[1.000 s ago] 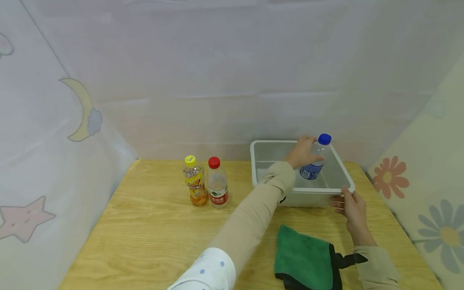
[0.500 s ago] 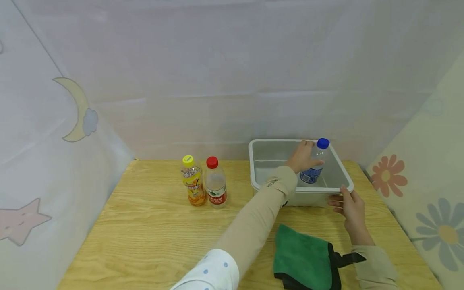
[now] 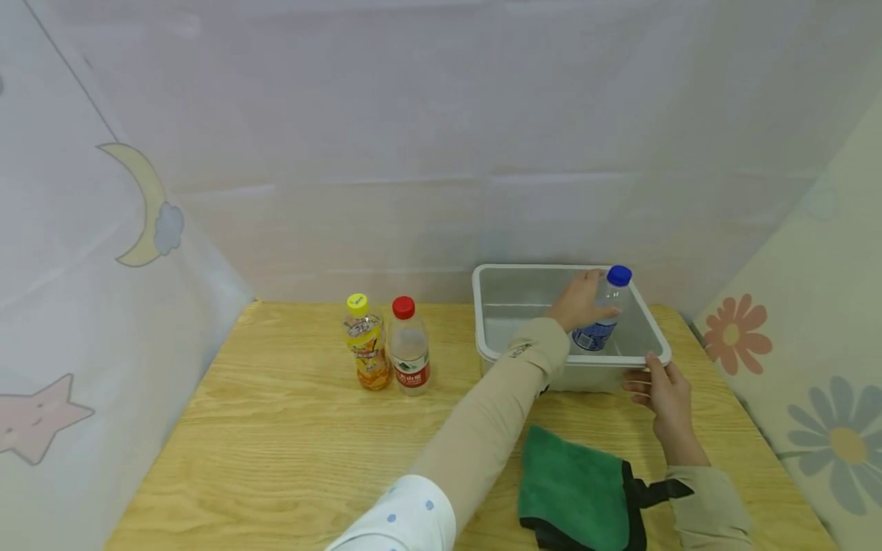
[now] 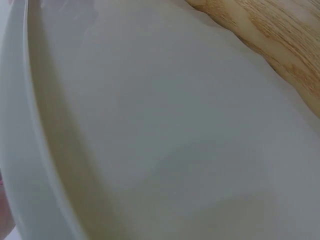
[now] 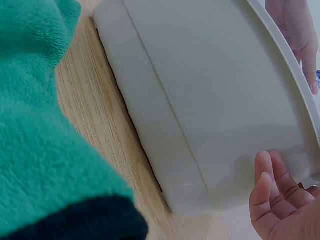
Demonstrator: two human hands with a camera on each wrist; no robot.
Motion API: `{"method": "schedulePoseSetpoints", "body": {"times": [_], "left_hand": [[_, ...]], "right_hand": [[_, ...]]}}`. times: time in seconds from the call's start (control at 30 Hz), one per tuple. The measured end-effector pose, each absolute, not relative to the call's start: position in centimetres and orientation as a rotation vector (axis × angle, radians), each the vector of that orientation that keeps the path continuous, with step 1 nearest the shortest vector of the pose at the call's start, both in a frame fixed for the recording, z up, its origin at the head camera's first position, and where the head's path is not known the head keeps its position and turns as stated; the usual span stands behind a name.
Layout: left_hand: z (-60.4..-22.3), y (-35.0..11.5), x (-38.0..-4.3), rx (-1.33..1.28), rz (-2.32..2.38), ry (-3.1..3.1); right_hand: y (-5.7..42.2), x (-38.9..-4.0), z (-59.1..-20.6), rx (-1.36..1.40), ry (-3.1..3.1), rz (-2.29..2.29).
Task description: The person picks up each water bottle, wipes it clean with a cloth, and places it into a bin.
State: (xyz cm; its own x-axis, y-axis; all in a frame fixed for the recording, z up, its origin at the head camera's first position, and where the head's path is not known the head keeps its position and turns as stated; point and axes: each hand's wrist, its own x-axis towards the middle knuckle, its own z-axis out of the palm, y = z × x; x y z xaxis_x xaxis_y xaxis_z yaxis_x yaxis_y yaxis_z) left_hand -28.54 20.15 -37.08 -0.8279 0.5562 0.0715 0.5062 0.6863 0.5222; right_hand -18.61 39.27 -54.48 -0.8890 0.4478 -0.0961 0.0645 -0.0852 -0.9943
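My left hand (image 3: pixel 577 303) reaches over the front rim of a white plastic bin (image 3: pixel 586 376) and grips a clear bottle (image 3: pixel 594 335) with a blue cap and blue label. The bottle stands nearly upright inside the bin, its cap around rim height. At the front right corner, my right hand (image 3: pixel 671 402) holds the bin's rim, thumb on top and the fingers (image 5: pixel 287 187) curled underneath. Mostly bin wall (image 4: pixel 175 125) fills the left wrist view, with only a bit of the hand at its left edge.
Left of the bin, a yellow-capped bottle with orange drink (image 3: pixel 372 352) and a red-capped bottle (image 3: pixel 410 356) stand side by side on the wooden table (image 3: pixel 276 444). A green cloth with black edging (image 3: pixel 572 486) lies in front of the bin. Printed curtains surround the table.
The blue-capped bottle has come down a little deeper into the bin with my left hand. My right hand keeps its place at the corner. The head view shifts slightly.
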Motion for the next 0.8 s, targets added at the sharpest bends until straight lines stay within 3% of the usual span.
{"method": "schedulePoseSetpoints", "body": {"times": [0.13,0.47,0.8], "left_hand": [[-37.1,20.0,-28.6,0.884,0.833,2.775],[-36.1,18.7,-29.1,0.9,0.942,2.738],[-35.3,17.9,-28.4,0.953,1.061,2.716]], "right_hand": [[38.9,-18.4,-53.6,-0.549,-1.941,2.064],[33.8,-16.1,-45.3,-0.501,-1.975,2.093],[34.0,-16.6,-43.7,-0.517,-1.936,2.186]]}}
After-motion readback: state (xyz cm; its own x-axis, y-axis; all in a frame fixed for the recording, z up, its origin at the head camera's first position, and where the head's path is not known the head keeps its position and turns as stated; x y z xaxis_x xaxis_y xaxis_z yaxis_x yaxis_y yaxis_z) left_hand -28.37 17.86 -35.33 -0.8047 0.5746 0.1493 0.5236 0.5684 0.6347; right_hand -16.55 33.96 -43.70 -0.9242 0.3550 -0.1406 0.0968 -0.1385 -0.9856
